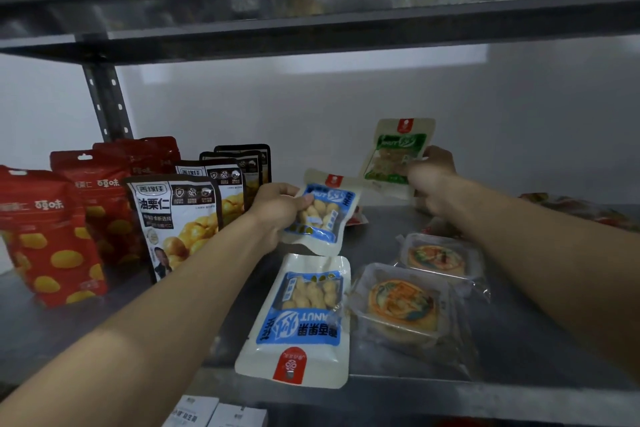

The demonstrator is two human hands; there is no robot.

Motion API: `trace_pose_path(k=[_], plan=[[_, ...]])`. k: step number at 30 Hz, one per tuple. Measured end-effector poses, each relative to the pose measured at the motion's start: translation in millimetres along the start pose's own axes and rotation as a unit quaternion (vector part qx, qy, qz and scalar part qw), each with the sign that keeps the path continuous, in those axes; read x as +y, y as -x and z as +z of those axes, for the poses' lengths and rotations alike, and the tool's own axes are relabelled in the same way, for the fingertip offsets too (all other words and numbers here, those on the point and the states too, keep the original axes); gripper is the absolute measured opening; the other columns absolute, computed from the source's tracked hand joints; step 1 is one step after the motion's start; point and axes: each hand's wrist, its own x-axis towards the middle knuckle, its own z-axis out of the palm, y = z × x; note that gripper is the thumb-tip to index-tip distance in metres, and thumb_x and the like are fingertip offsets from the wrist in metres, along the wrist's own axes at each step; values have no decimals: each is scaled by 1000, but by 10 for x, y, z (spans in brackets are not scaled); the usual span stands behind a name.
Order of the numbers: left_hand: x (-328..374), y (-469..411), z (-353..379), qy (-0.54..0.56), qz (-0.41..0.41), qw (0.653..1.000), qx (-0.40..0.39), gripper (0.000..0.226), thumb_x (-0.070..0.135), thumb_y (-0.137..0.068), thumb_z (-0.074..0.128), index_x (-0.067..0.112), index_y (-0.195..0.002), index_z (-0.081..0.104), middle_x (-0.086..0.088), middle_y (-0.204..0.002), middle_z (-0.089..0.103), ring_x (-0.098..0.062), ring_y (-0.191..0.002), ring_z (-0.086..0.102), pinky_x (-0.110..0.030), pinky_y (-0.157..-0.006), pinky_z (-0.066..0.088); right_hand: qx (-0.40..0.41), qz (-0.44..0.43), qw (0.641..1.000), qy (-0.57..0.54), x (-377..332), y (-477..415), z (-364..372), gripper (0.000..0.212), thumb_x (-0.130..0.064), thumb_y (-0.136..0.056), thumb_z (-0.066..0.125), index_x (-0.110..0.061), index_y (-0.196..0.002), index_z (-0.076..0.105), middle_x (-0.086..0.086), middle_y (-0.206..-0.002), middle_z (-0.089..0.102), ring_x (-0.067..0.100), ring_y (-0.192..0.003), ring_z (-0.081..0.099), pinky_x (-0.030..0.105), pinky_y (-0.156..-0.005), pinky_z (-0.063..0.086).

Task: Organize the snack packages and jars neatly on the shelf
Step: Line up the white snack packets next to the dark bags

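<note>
Closest to me, at the front edge of the grey metal shelf (519, 340), a white and blue soft plastic nut bag (301, 319) lies flat and upside down. Just beside it, to the right, sit two clear plastic trays with round yellow cakes (405, 305), one behind the other. A bit further in, my left hand (277, 211) holds a second white and blue nut bag (322, 215), with my fingers closed on its left side and the bag lifted and tipped. It looks light and floppy, and the smooth plastic could slip, so I think the best spot to pinch is the flat sealed edge, not the lumpy middle where the nuts are. Further back and to the right, my right hand (429, 180) grips a white and green snack bag (398, 152) by its lower right corner, holding it up straight near the back wall. On the left side of the shelf, black and white chestnut bags (173, 218) stand in a row going back, and red bags with yellow dots (45, 239) stand in a row beside them, nearer the left edge. I think my loose bags should stand up in rows like those.
</note>
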Motion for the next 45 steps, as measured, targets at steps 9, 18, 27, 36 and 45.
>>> trace_pose_path(k=[9,18,27,36,45], plan=[[-66,-18,-13,55,-7,997,59,18,14,-90,64,3,-105,62,-13,-93,70,-25,-82,68,-41,-79,57,-156,113,979,65,84,239,293,38,4,-78,74,3,-112,57,12,-89,68,21,-65,67,25,-41,53],[-95,63,72,71,-37,996,49,7,12,-92,62,5,-93,63,-11,-80,69,-21,-67,67,-32,-55,54,-201,138,965,94,170,365,396,19,14,-86,59,-3,-82,53,14,-86,63,28,-81,65,40,-69,56],[-128,80,124,68,-71,994,40,9,9,-91,63,5,-83,62,-12,-81,68,-22,-70,66,-33,-64,56,-160,78,964,197,97,453,356,19,-11,-88,67,-7,-81,50,14,-101,64,26,-86,64,33,-67,53],[-32,101,270,41,-69,996,47,21,11,-89,66,-3,-104,62,-21,-100,69,-34,-95,68,-46,-86,56,-111,-46,963,239,-1,488,230,32,-35,-91,59,-5,-100,68,9,-96,70,20,-73,62,26,-61,49],[-6,202,337,-43,-11,999,8,17,8,-88,67,10,-74,58,-17,-86,69,-28,-82,67,-44,-83,57,-124,16,977,171,-4,646,163,36,-12,-79,79,-13,-82,44,8,-89,63,23,-79,68,34,-67,60]])
